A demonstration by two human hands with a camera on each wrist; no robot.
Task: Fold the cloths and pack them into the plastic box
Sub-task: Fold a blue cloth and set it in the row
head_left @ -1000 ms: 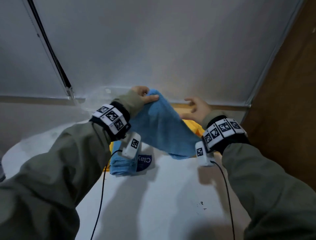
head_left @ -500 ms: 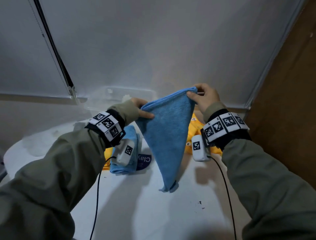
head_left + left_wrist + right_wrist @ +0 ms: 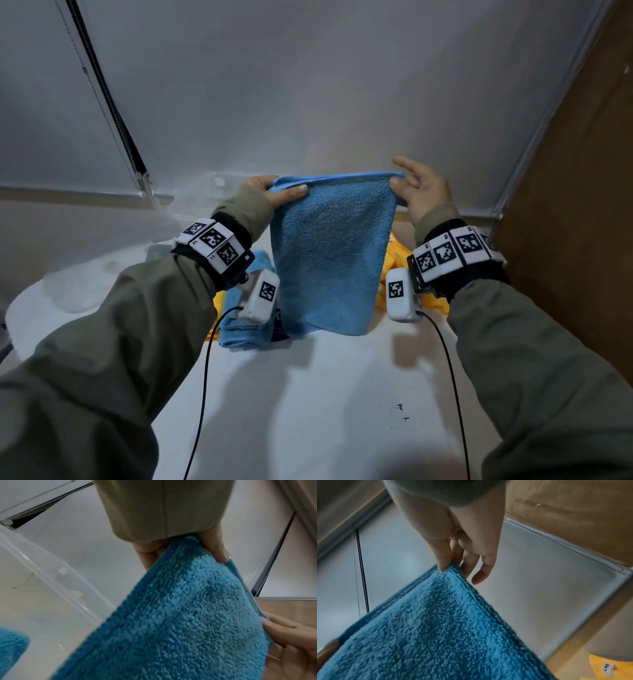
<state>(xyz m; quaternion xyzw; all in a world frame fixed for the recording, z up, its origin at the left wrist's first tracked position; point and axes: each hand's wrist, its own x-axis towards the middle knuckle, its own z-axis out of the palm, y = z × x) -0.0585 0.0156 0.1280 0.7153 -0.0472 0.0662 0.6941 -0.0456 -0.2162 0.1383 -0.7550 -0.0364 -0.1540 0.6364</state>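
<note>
Blue cloth point(image 3: 330, 253) hangs doubled in the air above the white worktop point(image 3: 308, 404), stretched between both hands at its top edge. Left hand point(image 3: 274, 192) pinches the upper left corner, thumb on the near face and fingers behind; the left wrist view shows the thumb point(image 3: 217, 545) pressed along the hem. Right hand point(image 3: 419, 192) pinches the upper right corner between thumb point(image 3: 441, 553) and a finger, while its other fingers stand loose and spread behind the cloth. Each grip is therefore closed on the same cloth. The cloth's lower edge hangs just above the worktop, near its middle.

Behind the hanging cloth, towards the far side of the worktop, a folded blue cloth point(image 3: 245, 329) lies to the left, and a yellow cloth point(image 3: 399, 267) lies to the right. The clear plastic box point(image 3: 56, 574) stands at the far left edge, beyond the left hand. A few dark specks point(image 3: 399, 413) mark the near right part of the worktop.
</note>
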